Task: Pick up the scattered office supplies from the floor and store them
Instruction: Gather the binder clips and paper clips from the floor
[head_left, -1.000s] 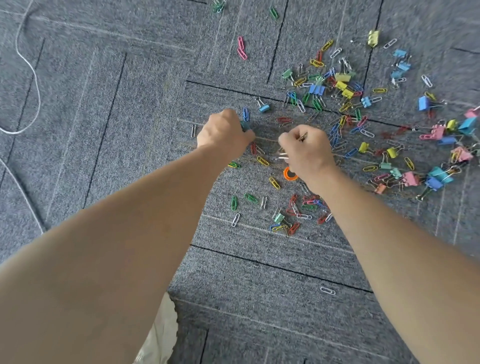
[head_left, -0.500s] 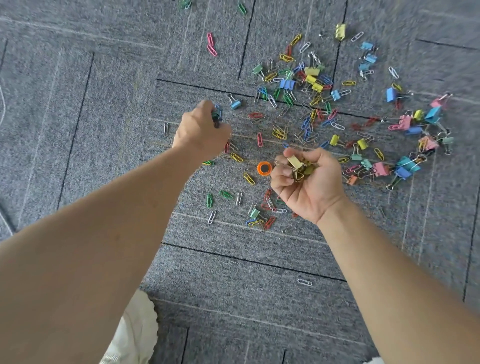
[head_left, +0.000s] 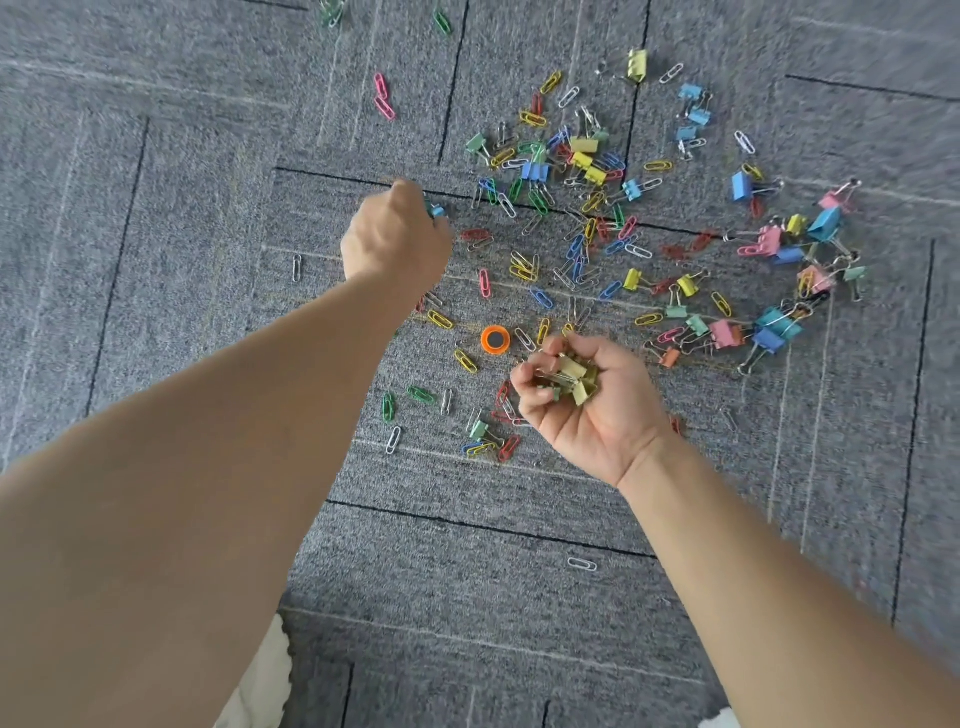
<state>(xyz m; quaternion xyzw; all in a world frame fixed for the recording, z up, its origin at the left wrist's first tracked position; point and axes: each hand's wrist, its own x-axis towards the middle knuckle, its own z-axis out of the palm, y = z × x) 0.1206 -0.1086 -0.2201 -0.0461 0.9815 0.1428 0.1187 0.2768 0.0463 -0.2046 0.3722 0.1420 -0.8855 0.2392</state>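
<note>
On grey carpet tiles (head_left: 182, 182), a wide scatter of coloured paper clips and binder clips (head_left: 597, 208) is seen, thickest toward the upper right. Left hand (head_left: 397, 239) is held back-up at the scatter's left edge, fingers curled under. A small blue binder clip (head_left: 435, 210) is met at its fingertips, but whether it is gripped cannot be told. Right hand (head_left: 587, 400) is turned palm-up nearer the body, fingers curled around a bunch of yellow-green binder clips (head_left: 569, 376), wire handles showing. An orange round magnet (head_left: 494, 340) is noted on the carpet just left of the right hand's fingers. One white paper clip (head_left: 582, 564) is found well apart, nearer the person. Pale cloth (head_left: 265, 675) is glimpsed at the bottom edge.
</note>
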